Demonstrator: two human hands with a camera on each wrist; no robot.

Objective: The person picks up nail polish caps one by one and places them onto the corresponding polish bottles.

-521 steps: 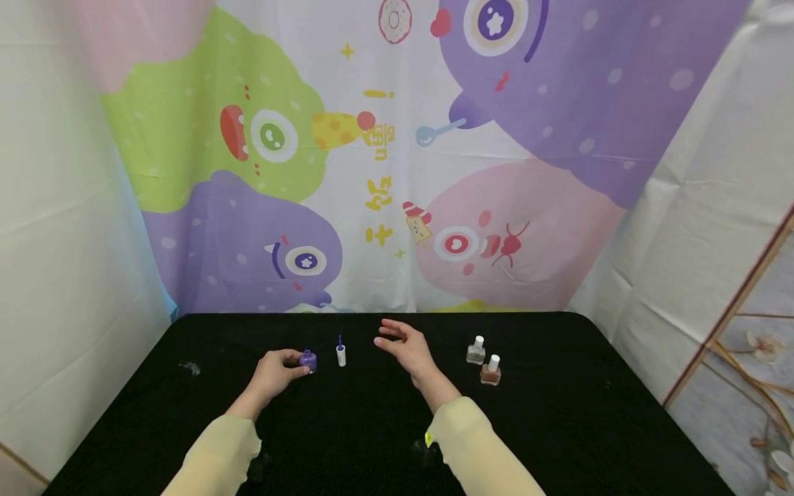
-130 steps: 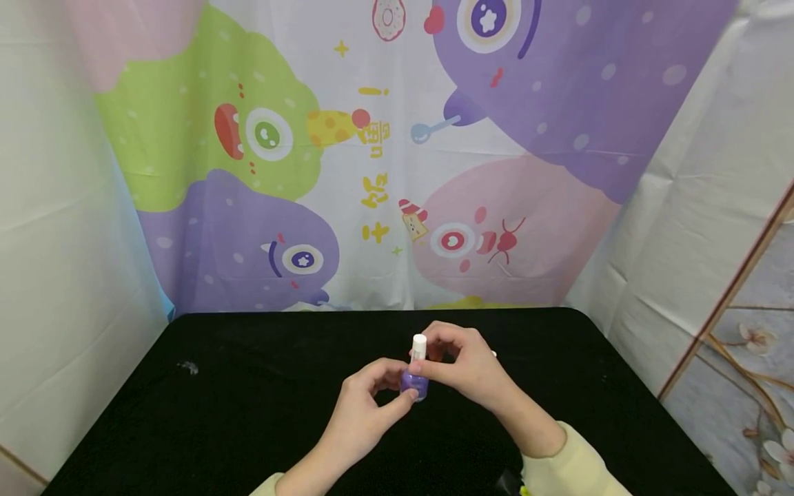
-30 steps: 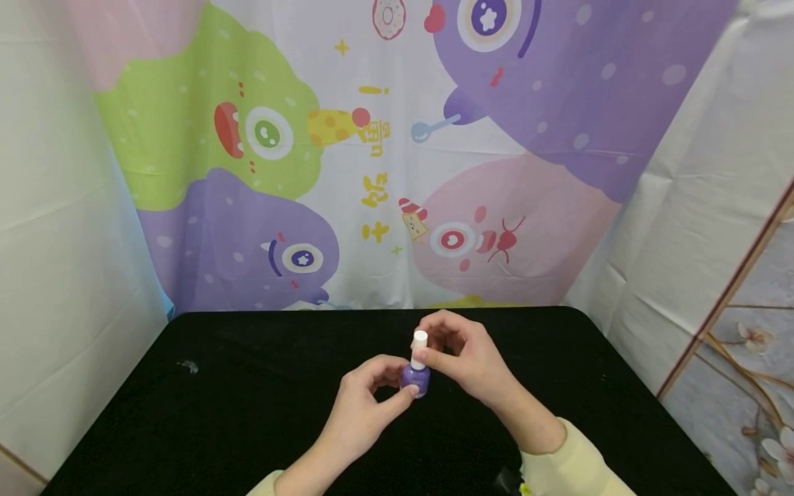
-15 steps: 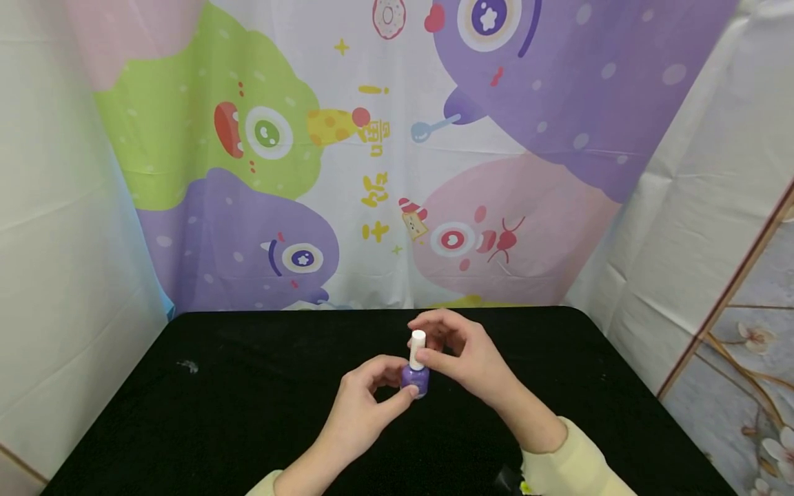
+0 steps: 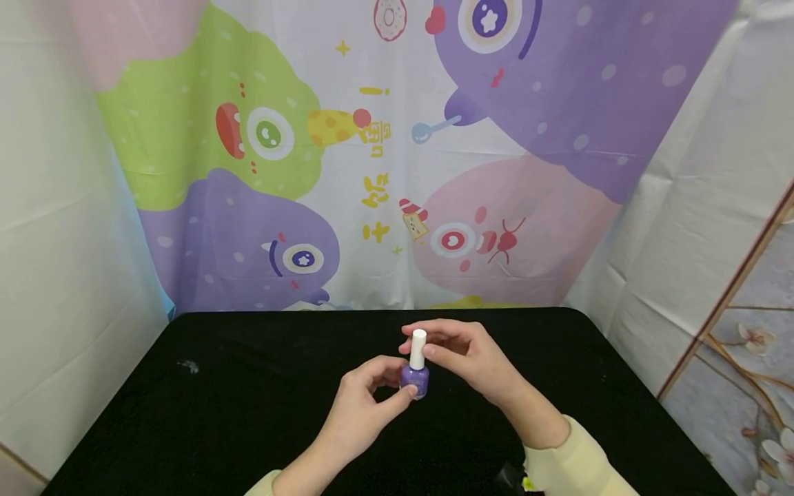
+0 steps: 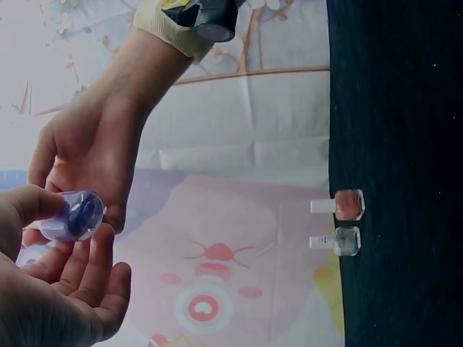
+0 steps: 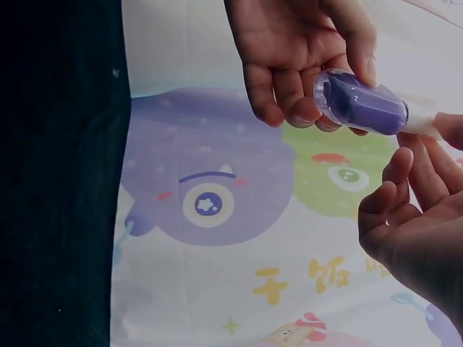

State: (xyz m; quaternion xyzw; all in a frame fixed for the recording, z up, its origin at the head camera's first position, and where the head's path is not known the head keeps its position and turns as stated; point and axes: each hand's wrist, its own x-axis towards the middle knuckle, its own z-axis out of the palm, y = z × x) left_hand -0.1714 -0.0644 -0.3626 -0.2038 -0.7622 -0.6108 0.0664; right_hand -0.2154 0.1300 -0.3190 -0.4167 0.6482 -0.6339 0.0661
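Observation:
A purple nail polish bottle [image 5: 415, 380] with a white cap [image 5: 418, 349] is held upright in front of me, above the black table. My left hand [image 5: 362, 408] pinches the glass body between thumb and fingers. My right hand [image 5: 479, 359] is at the cap, its thumb on the near side and its fingers reaching behind. The right wrist view shows the purple bottle [image 7: 365, 106] from its base side, with the cap partly covered by the right thumb and fingers. In the left wrist view, the bottle's base [image 6: 78, 215] faces the camera and the cap is hidden.
In the left wrist view, a reddish-brown polish bottle [image 6: 349, 205] and a clear one [image 6: 346, 241], both white-capped, stand on the black table; the right hand hides them in the head view. A small shiny smear [image 5: 188, 366] marks the table's left side. A cartoon curtain [image 5: 372, 275] hangs behind.
Earlier, the brush cap stood apart on the table; now it sits on the bottle, held mid-table. Over the last second, the right fingers have turned around the cap while the left hand stays put.

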